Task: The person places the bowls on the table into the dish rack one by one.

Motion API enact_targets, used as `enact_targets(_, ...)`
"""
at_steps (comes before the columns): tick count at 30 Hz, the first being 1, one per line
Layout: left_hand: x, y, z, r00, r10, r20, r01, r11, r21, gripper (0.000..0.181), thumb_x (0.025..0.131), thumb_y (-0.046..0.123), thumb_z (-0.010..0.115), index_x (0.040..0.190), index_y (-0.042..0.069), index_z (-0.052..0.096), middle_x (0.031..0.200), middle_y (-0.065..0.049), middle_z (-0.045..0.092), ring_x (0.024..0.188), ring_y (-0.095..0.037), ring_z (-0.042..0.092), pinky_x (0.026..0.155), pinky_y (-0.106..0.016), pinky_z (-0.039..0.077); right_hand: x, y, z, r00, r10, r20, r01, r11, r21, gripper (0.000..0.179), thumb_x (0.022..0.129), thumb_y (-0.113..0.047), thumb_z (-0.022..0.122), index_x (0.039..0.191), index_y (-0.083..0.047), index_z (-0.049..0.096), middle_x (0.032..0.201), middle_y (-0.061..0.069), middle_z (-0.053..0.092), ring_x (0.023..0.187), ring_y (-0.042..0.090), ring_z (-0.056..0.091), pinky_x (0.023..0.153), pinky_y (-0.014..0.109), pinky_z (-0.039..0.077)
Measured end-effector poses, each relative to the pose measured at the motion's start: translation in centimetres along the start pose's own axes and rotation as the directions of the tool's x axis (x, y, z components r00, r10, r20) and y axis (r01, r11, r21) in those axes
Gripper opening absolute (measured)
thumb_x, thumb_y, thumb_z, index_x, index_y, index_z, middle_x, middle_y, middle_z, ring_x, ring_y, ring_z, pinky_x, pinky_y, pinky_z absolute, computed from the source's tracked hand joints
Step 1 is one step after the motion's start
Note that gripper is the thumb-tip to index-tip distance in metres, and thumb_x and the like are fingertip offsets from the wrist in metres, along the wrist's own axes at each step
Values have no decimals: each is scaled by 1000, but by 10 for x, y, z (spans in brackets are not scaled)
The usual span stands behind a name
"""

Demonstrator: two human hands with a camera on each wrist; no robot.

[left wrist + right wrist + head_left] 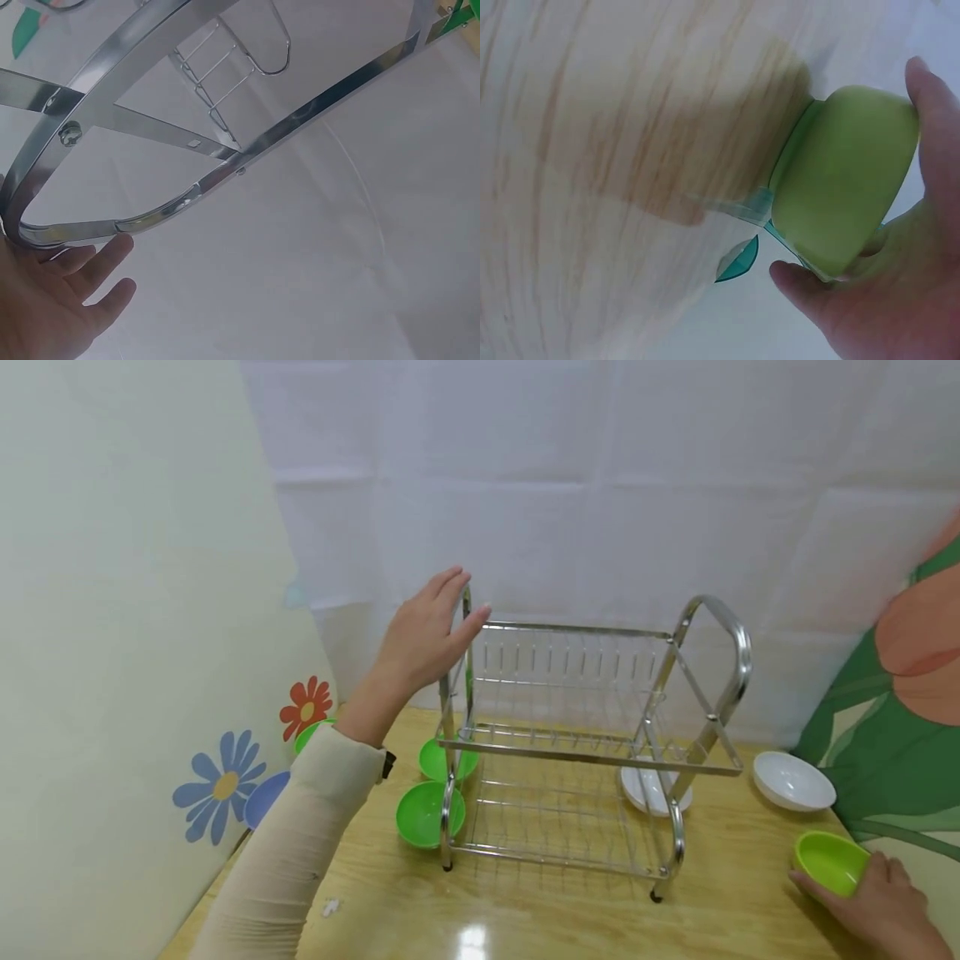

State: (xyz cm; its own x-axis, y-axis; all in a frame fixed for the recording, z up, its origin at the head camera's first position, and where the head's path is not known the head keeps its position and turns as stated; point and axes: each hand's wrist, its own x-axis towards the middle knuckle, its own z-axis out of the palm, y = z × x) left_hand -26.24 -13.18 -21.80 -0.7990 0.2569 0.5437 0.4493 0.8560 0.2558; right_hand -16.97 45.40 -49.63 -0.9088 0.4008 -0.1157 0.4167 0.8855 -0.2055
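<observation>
My right hand (888, 902) grips a yellow-green bowl (831, 862) at the right side of the table. Its thumb and fingers spread round the bowl's sides, and the right wrist view shows the bowl's smooth outer wall (847, 180) between them. My left hand (423, 639) rests against the top of the left arch of a two-tier metal dish rack (570, 752). Its fingers are fairly straight; in the left wrist view the fingertips (116, 247) lie along the curved metal bar (71, 234).
Two green bowls (422, 814) stand by the rack's left legs. A white dish (637, 789) shows behind its right legs, and a white bowl (793, 782) stands farther right. Past my left sleeve (262, 877) are a blue bowl (264, 799) and part of another green one.
</observation>
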Motion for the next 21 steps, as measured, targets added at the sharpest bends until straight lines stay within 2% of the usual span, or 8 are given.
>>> enact_targets(5,7,5,-1,997,-37,67,35,999,31,75,102,61,34,158,11,29,166,-5,25,150,-30,32,119,-52,32,3,5,2,999,41,13,-40,996,-85,128,72,-77,69,120,29,16,101,41,30,87,48,46,75,50,46)
enact_targets(9,8,6,-1,992,-67,105,62,997,46,76,102,61,33,158,11,28,166,-5,25,151,-29,30,120,-51,31,4,5,1,996,74,39,-70,992,-106,131,70,-79,69,118,29,14,98,41,31,87,46,45,74,47,46)
enact_targets(16,8,10,-3,985,-89,146,77,994,82,73,104,59,29,158,10,28,166,-6,25,151,-29,31,121,-48,30,3,1,1,989,122,81,-115,989,-90,130,71,-75,71,120,29,10,104,44,28,92,49,43,80,51,45)
enact_targets(21,6,11,-3,982,-108,154,97,992,80,70,105,56,28,159,10,26,167,-5,23,151,-28,29,122,-46,29,3,1,3,986,137,99,-133,990,-44,129,73,-70,73,124,27,5,108,43,22,91,50,44,78,52,46)
